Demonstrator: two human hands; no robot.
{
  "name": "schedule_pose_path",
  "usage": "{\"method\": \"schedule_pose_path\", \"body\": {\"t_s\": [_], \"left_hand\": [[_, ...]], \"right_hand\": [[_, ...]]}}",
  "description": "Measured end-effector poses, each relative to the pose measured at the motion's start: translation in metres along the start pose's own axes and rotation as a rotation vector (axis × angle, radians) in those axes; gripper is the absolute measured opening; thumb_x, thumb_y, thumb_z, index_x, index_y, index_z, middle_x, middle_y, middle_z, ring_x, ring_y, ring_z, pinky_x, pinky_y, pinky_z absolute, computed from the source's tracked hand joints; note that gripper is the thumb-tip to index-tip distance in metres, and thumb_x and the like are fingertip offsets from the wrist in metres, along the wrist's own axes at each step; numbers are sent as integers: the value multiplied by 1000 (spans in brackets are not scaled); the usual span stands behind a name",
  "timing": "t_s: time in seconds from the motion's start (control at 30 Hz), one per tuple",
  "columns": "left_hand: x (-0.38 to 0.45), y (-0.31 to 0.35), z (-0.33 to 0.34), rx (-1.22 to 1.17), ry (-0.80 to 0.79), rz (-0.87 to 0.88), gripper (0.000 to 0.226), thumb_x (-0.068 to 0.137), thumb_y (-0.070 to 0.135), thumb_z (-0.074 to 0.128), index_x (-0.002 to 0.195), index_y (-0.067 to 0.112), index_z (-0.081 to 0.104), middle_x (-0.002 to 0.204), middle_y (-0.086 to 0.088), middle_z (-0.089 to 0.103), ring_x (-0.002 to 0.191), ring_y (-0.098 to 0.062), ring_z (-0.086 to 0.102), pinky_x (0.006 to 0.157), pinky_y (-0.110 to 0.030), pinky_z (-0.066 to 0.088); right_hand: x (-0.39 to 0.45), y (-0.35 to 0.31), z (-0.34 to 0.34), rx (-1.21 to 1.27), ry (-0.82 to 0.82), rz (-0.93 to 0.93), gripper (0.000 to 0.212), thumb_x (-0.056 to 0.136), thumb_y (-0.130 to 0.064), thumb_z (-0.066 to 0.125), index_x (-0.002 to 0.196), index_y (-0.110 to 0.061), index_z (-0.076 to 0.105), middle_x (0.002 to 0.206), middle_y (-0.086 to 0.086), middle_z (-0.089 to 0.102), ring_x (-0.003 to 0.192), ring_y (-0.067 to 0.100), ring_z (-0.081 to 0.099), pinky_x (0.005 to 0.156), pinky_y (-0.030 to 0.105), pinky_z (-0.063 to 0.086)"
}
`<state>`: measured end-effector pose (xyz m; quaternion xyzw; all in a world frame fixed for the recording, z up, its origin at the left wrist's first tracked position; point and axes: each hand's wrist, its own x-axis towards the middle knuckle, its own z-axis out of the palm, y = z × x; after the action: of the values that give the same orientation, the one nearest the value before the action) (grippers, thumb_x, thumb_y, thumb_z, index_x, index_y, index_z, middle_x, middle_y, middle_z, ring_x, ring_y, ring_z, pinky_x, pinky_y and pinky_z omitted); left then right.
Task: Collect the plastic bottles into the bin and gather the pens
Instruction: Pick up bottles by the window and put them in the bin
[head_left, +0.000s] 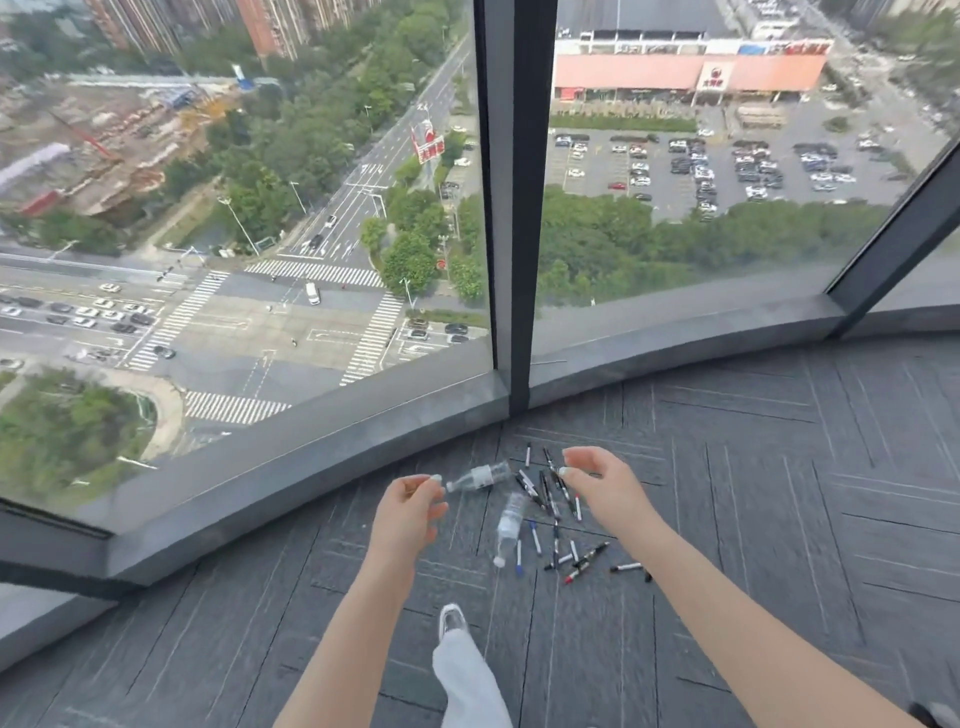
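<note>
Two bottles (478, 477) and many pens (550, 499) lie mixed on the carpet (779, 493) near the window (511, 208). Both hands, left hand (408, 512) and right hand (605, 486), hang loose and empty above them, likely to grab bottles first. I see no bin.

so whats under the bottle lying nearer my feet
Dark carpet, and a blue-capped pen lies against the bottle near its cap. Whether any pen runs under it is hidden.

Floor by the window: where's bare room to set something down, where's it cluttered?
Bare: dark grey carpet right of the scattered marker pens, out to the window sill; also carpet left of the left hand, below the sill. Crowded: two clear plastic bottles and pens between the hands, ahead of the white shoe.
</note>
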<state>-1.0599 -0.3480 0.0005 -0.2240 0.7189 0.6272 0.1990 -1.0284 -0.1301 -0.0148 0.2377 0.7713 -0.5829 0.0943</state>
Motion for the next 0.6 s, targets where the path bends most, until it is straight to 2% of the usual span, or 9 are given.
{"method": "schedule_pose_path", "body": {"t_s": [0.17,0.3,0.47,0.6], "left_hand": [[96,17,7,150,-108,-35,17,93,28,52,107,18,54,108,-1,62,93,-12,61,82,-33,46],[174,23,16,323,-161,-25,20,91,29,53,108,18,54,109,1,61,86,-5,59,69,-26,45],[260,4,31,522,-253,-45,23,90,30,54,108,16,53,93,6,58,86,-16,58,65,-26,42],[338,-43,42,650,-250,-70,24,90,33,55,108,18,53,97,5,58,78,-5,53,58,-23,38]], "right_hand": [[68,-3,24,-18,71,92,32,91,-19,57,123,-15,55,120,-3,57,107,9,51,90,22,34],[127,1,45,-76,63,164,33,93,-20,55,125,-17,53,120,-6,54,106,9,49,88,24,34],[202,34,70,-158,3,256,34,92,-20,55,126,-16,52,117,-7,53,110,12,51,90,25,36],[271,91,93,-190,-56,316,33,91,-19,54,124,-18,53,117,-8,53,108,12,54,86,24,37]]}}
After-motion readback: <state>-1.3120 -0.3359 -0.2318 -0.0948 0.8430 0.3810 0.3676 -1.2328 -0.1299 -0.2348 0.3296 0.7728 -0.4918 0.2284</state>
